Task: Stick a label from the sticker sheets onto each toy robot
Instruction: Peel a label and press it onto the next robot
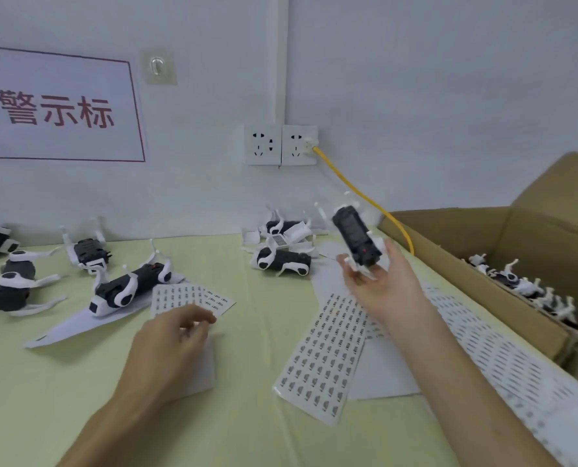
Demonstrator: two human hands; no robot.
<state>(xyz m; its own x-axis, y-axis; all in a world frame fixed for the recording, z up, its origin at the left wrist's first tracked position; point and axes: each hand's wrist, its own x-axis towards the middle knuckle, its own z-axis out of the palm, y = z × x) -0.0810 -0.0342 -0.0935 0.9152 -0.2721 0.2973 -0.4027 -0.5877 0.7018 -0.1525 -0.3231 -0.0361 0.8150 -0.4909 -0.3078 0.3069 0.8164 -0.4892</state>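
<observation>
Right hand (378, 284): you grip toy robot (356, 235) above bench (254, 335) right edge, long axis tilted up-left | left hand (173, 338): fingers curled on sticker sheet (190, 294), pinch unclear; robot lies to their right.

Toy robot (356, 237), right of centre: black and white plastic, slightly glossy. Sticker sheets (324, 352): smooth paper (matt, by the look). Cardboard box (533, 230), right edge: matt brown.
</observation>
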